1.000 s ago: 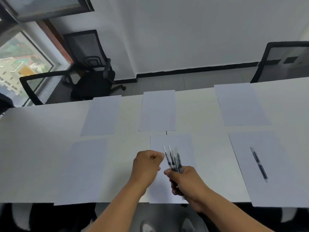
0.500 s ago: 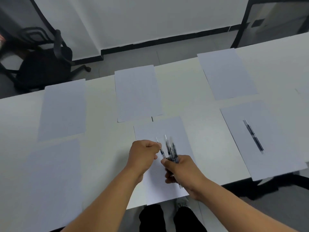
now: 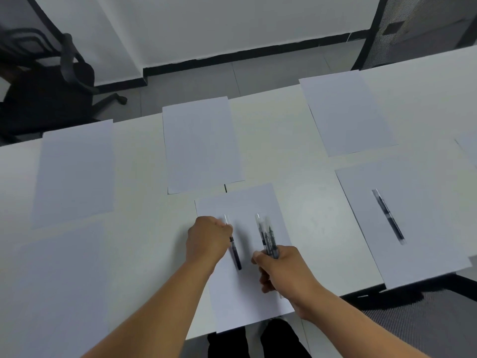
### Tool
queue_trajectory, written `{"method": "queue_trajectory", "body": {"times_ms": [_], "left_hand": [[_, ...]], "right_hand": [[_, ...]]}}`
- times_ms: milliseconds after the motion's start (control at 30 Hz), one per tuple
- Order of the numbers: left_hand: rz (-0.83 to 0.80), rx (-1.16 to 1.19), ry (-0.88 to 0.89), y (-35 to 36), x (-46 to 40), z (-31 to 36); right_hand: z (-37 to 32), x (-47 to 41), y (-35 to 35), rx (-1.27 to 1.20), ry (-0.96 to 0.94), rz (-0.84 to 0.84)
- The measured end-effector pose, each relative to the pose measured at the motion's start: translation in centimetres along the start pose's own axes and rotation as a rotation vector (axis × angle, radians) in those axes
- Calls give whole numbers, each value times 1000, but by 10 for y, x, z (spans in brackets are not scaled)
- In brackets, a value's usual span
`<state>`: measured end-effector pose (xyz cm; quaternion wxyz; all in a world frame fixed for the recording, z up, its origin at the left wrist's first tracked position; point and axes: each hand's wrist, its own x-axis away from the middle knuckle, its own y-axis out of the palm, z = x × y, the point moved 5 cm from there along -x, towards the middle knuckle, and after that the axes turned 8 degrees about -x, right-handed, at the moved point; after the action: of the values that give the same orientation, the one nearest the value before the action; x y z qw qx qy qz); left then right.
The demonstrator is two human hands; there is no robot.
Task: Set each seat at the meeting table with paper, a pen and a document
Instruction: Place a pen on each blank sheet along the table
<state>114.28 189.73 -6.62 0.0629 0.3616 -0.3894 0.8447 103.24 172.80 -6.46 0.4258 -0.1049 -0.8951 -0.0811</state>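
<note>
Black-bodied pen (image 3: pixel 235 250) with clear cap, pinched near its upper end by curled fingers (image 3: pixel 225 228) of left hand (image 3: pixel 207 241), lower end over the middle paper sheet (image 3: pixel 242 285) at the near edge of the pale surface (image 3: pixel 304 220); contact with the sheet not clear. Just beside, to the right: bundle of pens (image 3: pixel 267 237) fanned upward out of right hand (image 3: pixel 281 270), fingers wrapped tight round the barrels. No readable writing on pens or sheets. Farther right, another pen (image 3: pixel 388 217) lying loose on its own sheet (image 3: pixel 413 223). Beyond, more blank sheets along the far side, one straight ahead (image 3: pixel 201 143). Black office chair (image 3: pixel 49 91) on the floor at far left.
</note>
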Motion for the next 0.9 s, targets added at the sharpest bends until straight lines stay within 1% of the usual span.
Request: {"method": "queue_trajectory", "body": {"times_ms": [133, 900], "left_hand": [[29, -109, 28, 6, -1, 4], [97, -108, 35, -1, 4, -3]], "right_hand": [[2, -4, -6, -8, 10, -5], [1, 5, -14, -16, -6, -36]]}}
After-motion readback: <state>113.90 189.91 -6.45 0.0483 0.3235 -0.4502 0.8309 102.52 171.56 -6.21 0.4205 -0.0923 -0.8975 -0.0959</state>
